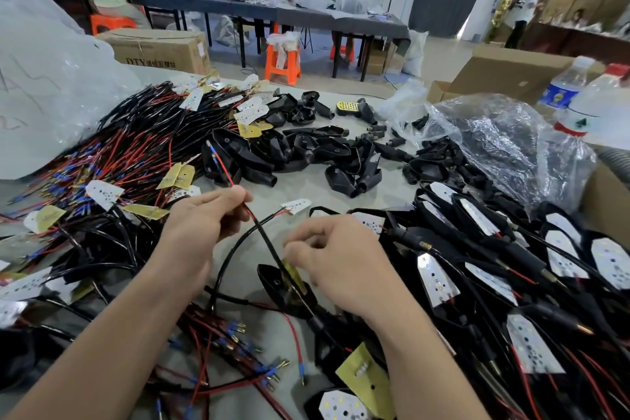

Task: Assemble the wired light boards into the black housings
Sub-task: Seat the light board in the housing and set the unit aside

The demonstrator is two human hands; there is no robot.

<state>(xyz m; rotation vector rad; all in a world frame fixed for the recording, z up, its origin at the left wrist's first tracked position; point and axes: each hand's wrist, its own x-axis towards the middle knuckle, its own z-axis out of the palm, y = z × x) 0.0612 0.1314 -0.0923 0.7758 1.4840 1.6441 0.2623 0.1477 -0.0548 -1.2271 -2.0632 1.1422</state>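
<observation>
One unit is in hand, near the middle of the table. The left hand pinches a wired lead between thumb and fingertips, the other fingers curled in. The lead's red and black ends, with a blue crimp, stick up beyond the pinch toward the far side. Below the pinch, its black sheath slopes down to the right.

The right hand has its fingers curled, and the tips seem to nip the yellow-backed light board. The board sits at the open mouth of a black housing lying on the table just under that hand. Motion blur hides whether the board is seated in the housing or only resting on its edge.

I judge the step to be fitting this board into its shell. The next move likely calls for the lead to run out through the housing's narrow neck, with slack drawn by the left hand. The right hand would then press the board flat into the cavity without kinking the solder joints.

Loose wired boards are heaped on the left. Empty housings lie in the far middle. Finished units are stacked on the right, near a crumpled plastic bag and two water bottles.
</observation>
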